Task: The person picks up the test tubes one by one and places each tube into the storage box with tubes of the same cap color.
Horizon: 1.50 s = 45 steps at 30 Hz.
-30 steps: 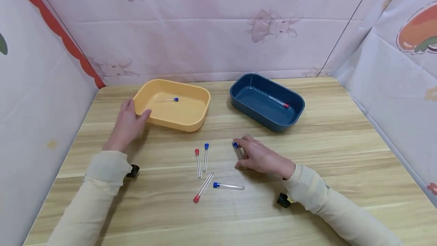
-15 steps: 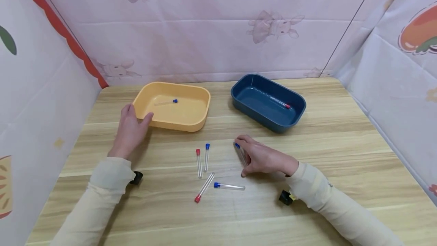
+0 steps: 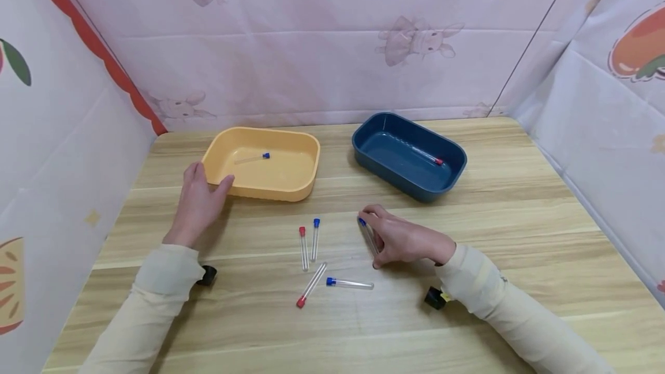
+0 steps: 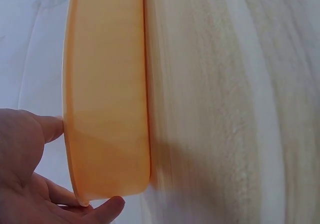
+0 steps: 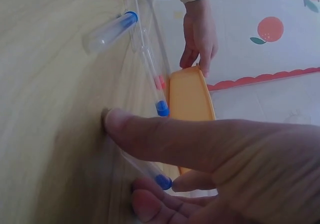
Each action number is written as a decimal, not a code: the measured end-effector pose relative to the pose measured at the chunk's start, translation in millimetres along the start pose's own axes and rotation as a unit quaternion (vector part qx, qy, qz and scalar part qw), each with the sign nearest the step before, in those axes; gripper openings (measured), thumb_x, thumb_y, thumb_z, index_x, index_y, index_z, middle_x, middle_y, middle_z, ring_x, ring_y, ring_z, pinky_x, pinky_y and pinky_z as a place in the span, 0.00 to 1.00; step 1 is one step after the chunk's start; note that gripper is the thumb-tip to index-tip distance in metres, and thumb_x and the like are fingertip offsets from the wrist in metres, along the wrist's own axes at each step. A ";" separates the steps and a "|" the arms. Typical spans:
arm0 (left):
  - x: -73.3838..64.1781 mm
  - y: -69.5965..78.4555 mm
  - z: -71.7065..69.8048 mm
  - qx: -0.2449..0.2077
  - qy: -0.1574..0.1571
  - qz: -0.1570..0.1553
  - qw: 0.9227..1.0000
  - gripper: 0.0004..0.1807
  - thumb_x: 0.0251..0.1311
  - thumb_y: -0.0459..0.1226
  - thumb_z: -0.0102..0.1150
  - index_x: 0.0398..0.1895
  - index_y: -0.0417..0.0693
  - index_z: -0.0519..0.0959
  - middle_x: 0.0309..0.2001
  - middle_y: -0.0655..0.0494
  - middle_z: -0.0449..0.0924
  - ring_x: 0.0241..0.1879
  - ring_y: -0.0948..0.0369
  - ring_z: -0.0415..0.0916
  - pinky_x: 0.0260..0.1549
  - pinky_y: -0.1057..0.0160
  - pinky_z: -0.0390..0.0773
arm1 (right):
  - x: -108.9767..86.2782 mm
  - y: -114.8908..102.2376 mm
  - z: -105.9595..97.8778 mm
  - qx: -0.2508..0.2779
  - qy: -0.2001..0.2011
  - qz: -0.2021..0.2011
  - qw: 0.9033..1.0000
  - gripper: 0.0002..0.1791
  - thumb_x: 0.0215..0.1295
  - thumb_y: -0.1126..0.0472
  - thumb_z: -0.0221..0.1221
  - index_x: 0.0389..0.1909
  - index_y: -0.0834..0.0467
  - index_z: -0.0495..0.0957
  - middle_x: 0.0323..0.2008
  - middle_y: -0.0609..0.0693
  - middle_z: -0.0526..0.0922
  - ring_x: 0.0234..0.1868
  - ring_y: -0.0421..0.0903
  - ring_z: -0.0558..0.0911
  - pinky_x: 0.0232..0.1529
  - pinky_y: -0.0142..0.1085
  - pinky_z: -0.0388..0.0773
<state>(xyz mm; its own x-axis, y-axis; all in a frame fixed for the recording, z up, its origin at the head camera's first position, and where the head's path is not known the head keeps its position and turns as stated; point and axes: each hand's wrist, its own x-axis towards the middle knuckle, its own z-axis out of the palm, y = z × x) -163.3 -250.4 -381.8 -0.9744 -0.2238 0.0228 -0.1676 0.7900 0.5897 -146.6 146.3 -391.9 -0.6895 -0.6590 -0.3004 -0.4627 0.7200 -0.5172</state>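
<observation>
My left hand [image 3: 197,206] grips the front left corner of a yellow plastic tray [image 3: 270,194], thumb over the rim and fingers along the outer side. The left wrist view shows its fingertips curled at the corner of the tray wall [image 4: 107,109]. Right of the table's middle, my right hand [image 3: 407,241] reaches down over a blue-capped test tube [image 3: 370,238]. Its index finger lies at the cap and the thumb at the clear end, holding the tube lengthwise between them. In the right wrist view, the thumb partly covers this tube [image 5: 149,169].
Two red-capped tubes [image 3: 304,250] [image 3: 312,285] and two blue-capped tubes [image 3: 314,241] [image 3: 350,284] lie on the wooden table [image 3: 249,316]. A blue-capped tube [image 3: 266,156] is inside the yellow tray. One red-capped tube [image 3: 438,161] lies in the dark blue tray [image 3: 389,174] at back right.
My right thumb has shifted down and right to the tube's clear end. The near side of the yellow tray has stayed put while its back rim appears slightly lower. The loose tubes have not moved.
</observation>
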 end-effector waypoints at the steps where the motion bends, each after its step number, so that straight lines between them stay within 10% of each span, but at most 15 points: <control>1: 0.0 -0.3 -0.1 0.000 -0.003 -0.003 1.000 0.54 0.59 0.66 0.36 0.71 0.33 0.36 0.71 0.36 0.34 0.67 0.40 0.43 0.63 0.42 0.48 | 0.1 0.3 -0.3 0.001 0.000 0.001 1.000 0.53 0.42 0.56 0.75 0.68 0.59 0.57 0.65 0.51 0.52 0.33 0.40 0.73 0.32 0.29 0.75; 19: 18.5 -22.7 -10.4 -0.021 -0.078 0.083 0.993 0.64 0.48 0.65 0.58 0.72 0.36 0.34 0.70 0.34 0.34 0.66 0.40 0.44 0.62 0.39 0.48 | 4.2 5.3 -4.2 -0.011 -0.007 -0.019 1.000 0.47 0.44 0.52 0.73 0.65 0.58 0.62 0.61 0.49 0.55 0.36 0.41 0.72 0.33 0.29 0.75; 39: 15.5 -20.5 -8.3 -0.033 -0.071 0.071 0.994 0.63 0.43 0.65 0.62 0.72 0.38 0.41 0.67 0.31 0.42 0.63 0.39 0.48 0.59 0.37 0.53 | 5.6 6.0 -2.2 -0.058 0.009 -0.008 0.998 0.51 0.40 0.37 0.70 0.64 0.59 0.64 0.61 0.49 0.60 0.49 0.42 0.69 0.52 0.34 0.73; 45: 12.5 -16.2 -8.5 -0.033 -0.071 0.058 0.995 0.65 0.42 0.67 0.60 0.73 0.41 0.39 0.68 0.31 0.39 0.63 0.38 0.48 0.59 0.37 0.53 | 4.7 9.0 -7.5 -0.008 0.022 -0.017 1.000 0.53 0.39 0.36 0.70 0.64 0.59 0.62 0.59 0.49 0.63 0.40 0.41 0.73 0.38 0.30 0.76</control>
<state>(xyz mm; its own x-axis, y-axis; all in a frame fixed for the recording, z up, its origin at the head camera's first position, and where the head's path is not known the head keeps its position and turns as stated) -171.5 -270.8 -384.2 -0.9988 -0.0468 -0.0176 -0.0472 0.7660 0.6411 -158.2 151.4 -391.9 -0.6961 -0.6739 -0.2476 -0.4950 0.7003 -0.5144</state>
